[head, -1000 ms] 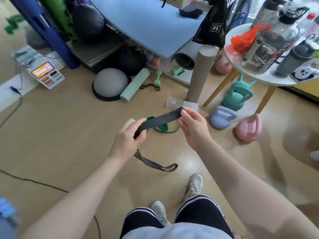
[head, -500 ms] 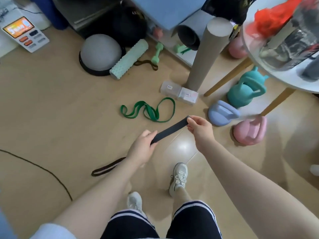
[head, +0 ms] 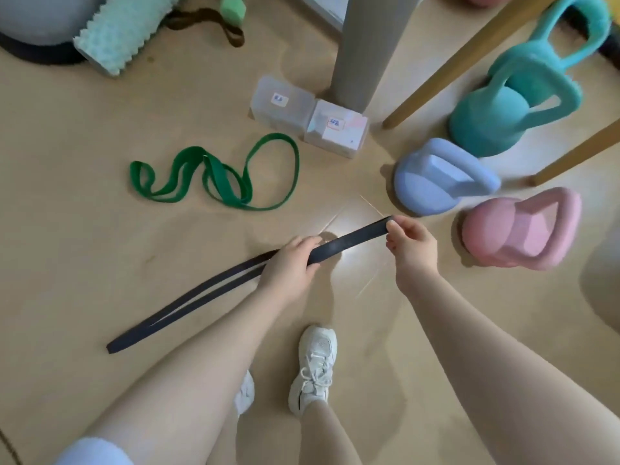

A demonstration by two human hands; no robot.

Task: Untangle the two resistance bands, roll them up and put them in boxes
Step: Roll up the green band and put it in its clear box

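A black resistance band (head: 208,295) stretches flat and doubled from lower left to upper right over the wooden floor. My left hand (head: 288,263) grips it near its middle. My right hand (head: 407,239) pinches its right end between thumb and fingers. A green resistance band (head: 218,176) lies loose and looped on the floor beyond my hands, apart from the black one. Two small translucent boxes (head: 285,104) (head: 337,129) with labels sit side by side on the floor behind the green band.
A cardboard tube (head: 369,45) stands behind the boxes. Blue (head: 439,179), teal (head: 503,115) and pink (head: 523,229) kettlebells crowd the right, beside wooden table legs (head: 459,65). A mint foam roller (head: 120,35) and grey dome lie at top left. My white shoes (head: 315,367) are below.
The view has dropped closer to the floor. The black band's free end has swung out to the left and now lies drawn out straight; both hands keep their hold.
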